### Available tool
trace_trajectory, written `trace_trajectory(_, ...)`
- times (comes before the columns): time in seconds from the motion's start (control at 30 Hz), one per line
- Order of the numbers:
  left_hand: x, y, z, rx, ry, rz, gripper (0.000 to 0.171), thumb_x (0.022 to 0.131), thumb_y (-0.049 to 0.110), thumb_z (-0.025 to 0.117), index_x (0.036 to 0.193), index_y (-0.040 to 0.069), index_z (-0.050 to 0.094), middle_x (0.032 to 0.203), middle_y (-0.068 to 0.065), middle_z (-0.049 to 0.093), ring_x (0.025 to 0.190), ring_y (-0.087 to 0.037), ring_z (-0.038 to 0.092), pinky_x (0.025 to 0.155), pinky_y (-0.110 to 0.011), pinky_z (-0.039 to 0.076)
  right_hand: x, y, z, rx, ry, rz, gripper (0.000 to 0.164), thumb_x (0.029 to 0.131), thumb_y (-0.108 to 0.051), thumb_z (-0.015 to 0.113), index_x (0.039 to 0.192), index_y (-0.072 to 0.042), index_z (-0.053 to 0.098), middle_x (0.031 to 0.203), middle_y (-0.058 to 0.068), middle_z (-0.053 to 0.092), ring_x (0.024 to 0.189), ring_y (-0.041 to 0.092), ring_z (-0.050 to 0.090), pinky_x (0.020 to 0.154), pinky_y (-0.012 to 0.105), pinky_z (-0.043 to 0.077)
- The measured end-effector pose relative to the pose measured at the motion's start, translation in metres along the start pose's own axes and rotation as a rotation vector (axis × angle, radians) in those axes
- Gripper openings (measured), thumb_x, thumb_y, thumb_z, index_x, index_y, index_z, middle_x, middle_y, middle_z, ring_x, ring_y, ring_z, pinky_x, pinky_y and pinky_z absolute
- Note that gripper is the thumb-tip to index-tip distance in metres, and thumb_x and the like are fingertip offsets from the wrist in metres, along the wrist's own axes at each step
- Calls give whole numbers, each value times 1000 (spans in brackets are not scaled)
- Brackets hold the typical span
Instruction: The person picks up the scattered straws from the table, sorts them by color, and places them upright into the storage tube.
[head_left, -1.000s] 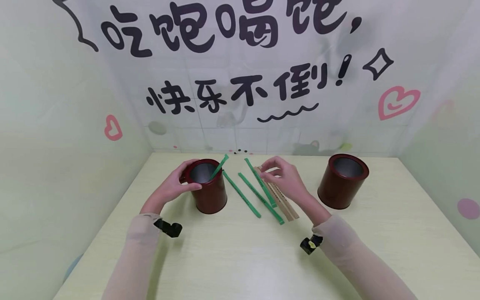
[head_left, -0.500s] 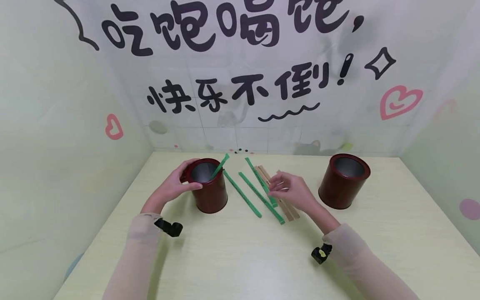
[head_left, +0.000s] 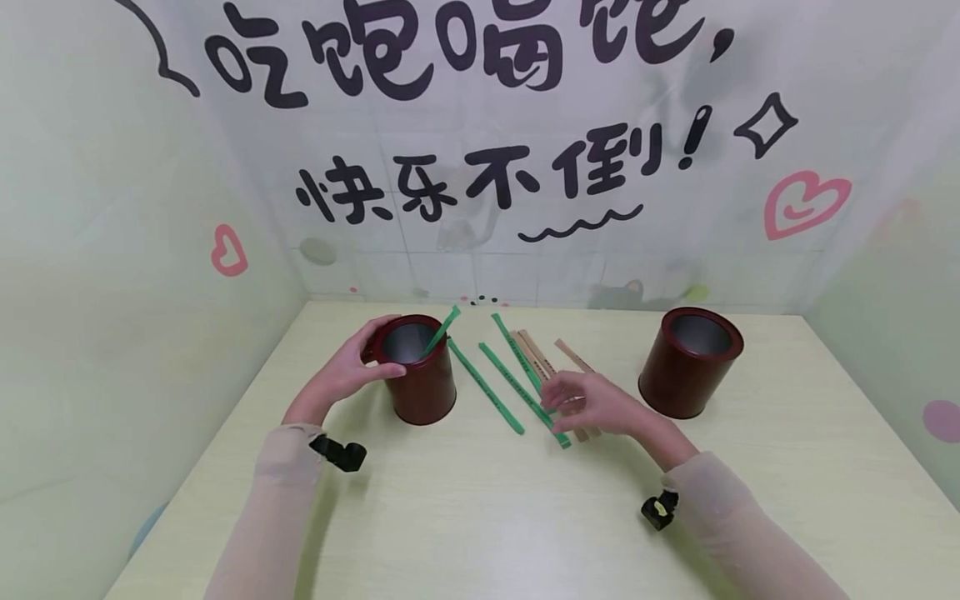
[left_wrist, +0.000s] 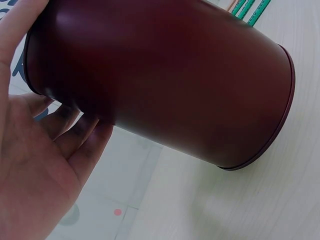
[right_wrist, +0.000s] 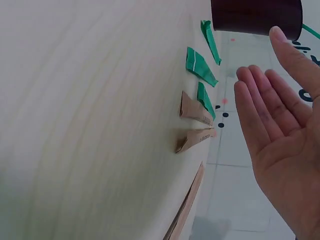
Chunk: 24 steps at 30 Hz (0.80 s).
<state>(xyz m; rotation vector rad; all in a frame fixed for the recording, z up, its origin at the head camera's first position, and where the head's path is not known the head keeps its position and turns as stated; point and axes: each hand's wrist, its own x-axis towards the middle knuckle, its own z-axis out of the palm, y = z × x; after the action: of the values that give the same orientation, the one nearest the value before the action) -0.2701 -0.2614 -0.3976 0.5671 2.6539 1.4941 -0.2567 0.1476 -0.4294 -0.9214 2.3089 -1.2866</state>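
Observation:
My left hand (head_left: pixel 352 362) grips a dark red canister (head_left: pixel 423 392) near its rim, thumb over the front and fingers around the back; in the left wrist view those fingers lie along its wall (left_wrist: pixel 165 75). Leaning inside it is a green paper-sleeved stick (head_left: pixel 441 331), its top above the rim. Over the near ends of several more sticks hovers my right hand (head_left: pixel 596 404), holding nothing. Three green sticks (head_left: pixel 487 387) and two brown sticks (head_left: pixel 537 351) lie slanted there, partly covered by the hand. Another brown stick (head_left: pixel 573 356) lies apart to their right.
A second dark red canister (head_left: pixel 686 379) stands upright on the pale table (head_left: pixel 465 517) at the right. Behind the table rises a white printed backdrop (head_left: pixel 495 275), with pale panels along both sides.
My right hand has moved toward me and slightly right, from the far ends of the sticks to their near ends. The separate brown stick has come into sight. My left hand stays on the canister.

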Motion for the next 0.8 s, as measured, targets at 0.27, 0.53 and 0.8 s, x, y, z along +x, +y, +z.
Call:
trace_trajectory(0.27,0,1,-1,6,1,-9,76,89,14,75,152,9,34,145,-18,48,125,-33,51,97,-19,44,-5,6,0,-208,-91,-79,50,78,-16,85,119,2,64,116,14,70,109,28,67,95,37,56)
trace_trajectory(0.53,-1,-1,-1,16,5,-6,76,89,14,75,152,9,34,145,-18,48,124,-31,52,98,-22,45,-2,14,-2,-122,-79,15,41,81,-16,83,113,2,64,104,13,69,95,19,67,86,28,57)
trace_trajectory(0.8,0,0,-1,17,4,-7,77,88,13,75,152,10,34,145,-18,48,124,-30,52,100,-28,45,3,16,-1,-142,-44,104,33,80,-17,84,101,3,67,90,7,71,81,7,65,74,20,55)
